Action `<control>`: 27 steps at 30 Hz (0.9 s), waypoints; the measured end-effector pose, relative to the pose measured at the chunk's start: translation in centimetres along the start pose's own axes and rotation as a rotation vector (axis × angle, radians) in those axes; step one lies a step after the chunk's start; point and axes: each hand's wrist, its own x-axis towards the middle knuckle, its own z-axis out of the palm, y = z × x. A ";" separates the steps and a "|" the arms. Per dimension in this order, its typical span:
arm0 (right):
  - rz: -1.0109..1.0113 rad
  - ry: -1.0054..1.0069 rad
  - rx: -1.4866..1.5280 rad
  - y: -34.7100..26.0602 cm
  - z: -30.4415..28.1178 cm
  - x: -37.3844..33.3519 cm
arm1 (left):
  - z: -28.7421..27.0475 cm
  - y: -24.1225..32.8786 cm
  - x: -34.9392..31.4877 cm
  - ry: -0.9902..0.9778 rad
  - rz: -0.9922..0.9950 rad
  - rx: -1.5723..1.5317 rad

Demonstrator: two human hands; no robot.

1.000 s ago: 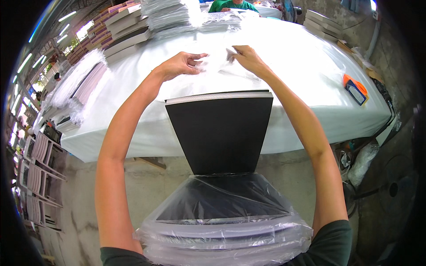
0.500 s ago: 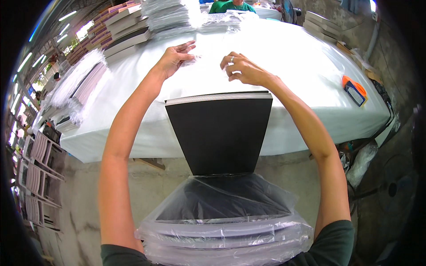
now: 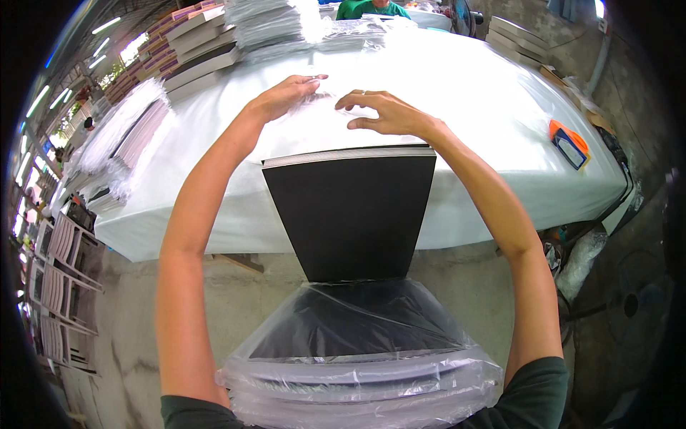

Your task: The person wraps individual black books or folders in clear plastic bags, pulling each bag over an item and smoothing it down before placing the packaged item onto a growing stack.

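Note:
My left hand (image 3: 291,96) is over the white-covered table, its thumb and fingers pinching a small bit of clear plastic film (image 3: 314,104). To its right my right hand (image 3: 382,113) curves toward that film, fingers and thumb apart, with nothing visible in the grasp. Glare hides where the film ends. Between my forearms, a flat black board (image 3: 350,214) leans at the table's near edge, pale layered sheets showing along its top. Below it, close to my body, a stack of black pieces in clear plastic bags (image 3: 364,379) bulges toward me.
The white-covered table (image 3: 464,93) spreads ahead. Plastic-wrapped stacks (image 3: 271,28) and boxes (image 3: 204,53) stand at the far left. An orange and blue object (image 3: 569,145) lies at the right. A person in green (image 3: 371,8) is at the far side. Pale chairs (image 3: 64,250) stand left.
My left hand has shifted a little right with the film. My right hand has moved left toward it, its fingers stretching out from a more curled pose.

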 end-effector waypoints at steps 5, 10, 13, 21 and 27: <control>0.308 -0.305 -0.097 1.3 0.3 0.5 | 0.1 3.6 -0.8 0.045 -0.014 -0.030; 0.274 -0.299 -0.101 2.2 0.5 1.0 | -0.9 5.2 -0.7 0.088 0.034 -0.076; 0.251 -0.332 -0.183 1.8 0.3 1.3 | -0.8 5.1 -1.0 0.117 0.097 0.010; 0.282 -0.369 -0.184 2.1 0.6 1.1 | -1.9 4.5 -2.1 0.083 0.070 0.013; 0.277 -0.403 -0.175 3.2 0.7 1.2 | -3.8 10.2 -5.1 0.389 0.391 -0.037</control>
